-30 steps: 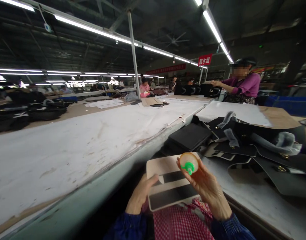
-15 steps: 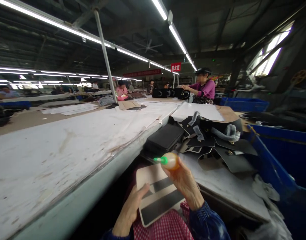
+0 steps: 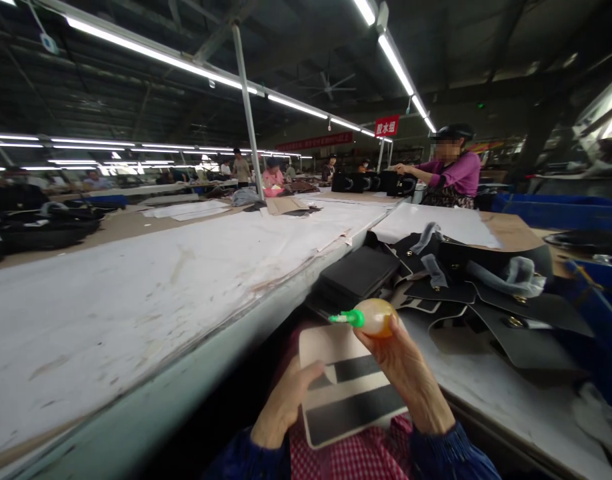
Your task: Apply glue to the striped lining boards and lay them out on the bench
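My right hand (image 3: 411,370) is wrapped round a squeeze bottle (image 3: 376,316) with a green nozzle and amber liquid inside. The bottle lies sideways, its nozzle pointing left, over the upper edge of a flat beige panel (image 3: 353,385). Two dark strips cross this panel, which has rounded corners. Gripping its left edge, my left hand (image 3: 286,400) has the thumb on top; the other fingers are hidden beneath. The panel rests over a red checked apron (image 3: 346,457).
Black bag pieces (image 3: 451,290) with plastic-wrapped handles lie on the right-hand table. A stack of black panels (image 3: 359,273) sits beside them. A long white-topped table (image 3: 136,300) runs along the left. Blue bins (image 3: 596,293) stand at right. A person in purple (image 3: 461,167) works farther back.
My view has turned left, so the scene shifts right in the picture. Both hands keep their hold on the bottle and the panel.
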`<move>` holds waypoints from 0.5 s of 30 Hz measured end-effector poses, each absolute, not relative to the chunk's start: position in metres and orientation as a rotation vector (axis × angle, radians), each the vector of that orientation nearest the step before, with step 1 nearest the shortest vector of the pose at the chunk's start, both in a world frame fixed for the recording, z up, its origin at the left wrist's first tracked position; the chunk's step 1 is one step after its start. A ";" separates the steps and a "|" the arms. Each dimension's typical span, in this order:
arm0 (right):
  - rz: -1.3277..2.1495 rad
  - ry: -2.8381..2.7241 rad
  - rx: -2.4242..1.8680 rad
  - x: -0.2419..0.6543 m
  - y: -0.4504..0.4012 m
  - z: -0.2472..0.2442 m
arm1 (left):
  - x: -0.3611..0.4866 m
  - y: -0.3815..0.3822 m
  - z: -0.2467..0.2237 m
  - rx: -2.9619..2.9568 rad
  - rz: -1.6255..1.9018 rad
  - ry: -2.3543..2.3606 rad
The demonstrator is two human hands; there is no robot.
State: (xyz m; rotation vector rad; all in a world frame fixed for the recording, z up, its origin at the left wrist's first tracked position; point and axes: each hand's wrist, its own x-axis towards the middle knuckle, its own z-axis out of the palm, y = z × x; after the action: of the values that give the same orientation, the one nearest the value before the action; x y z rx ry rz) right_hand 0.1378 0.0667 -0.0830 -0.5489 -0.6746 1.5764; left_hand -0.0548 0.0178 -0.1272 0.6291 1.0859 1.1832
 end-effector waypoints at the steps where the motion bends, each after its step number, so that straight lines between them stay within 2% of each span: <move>1: 1.499 -0.710 -0.549 0.137 0.063 -0.079 | -0.053 0.015 -0.122 0.635 1.201 1.079; 6: 1.200 -0.820 -0.592 0.137 0.039 -0.058 | -0.044 -0.001 -0.094 0.583 1.344 0.968; 15: 1.020 -1.007 -0.650 0.121 0.003 -0.017 | -0.037 -0.020 -0.055 0.526 1.491 0.832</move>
State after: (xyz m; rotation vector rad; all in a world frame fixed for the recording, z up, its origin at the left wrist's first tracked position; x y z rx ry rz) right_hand 0.1211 0.0034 -0.0165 -0.6497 -1.0068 1.0201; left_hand -0.0365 -0.0198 -0.0555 0.5259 0.8322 1.4912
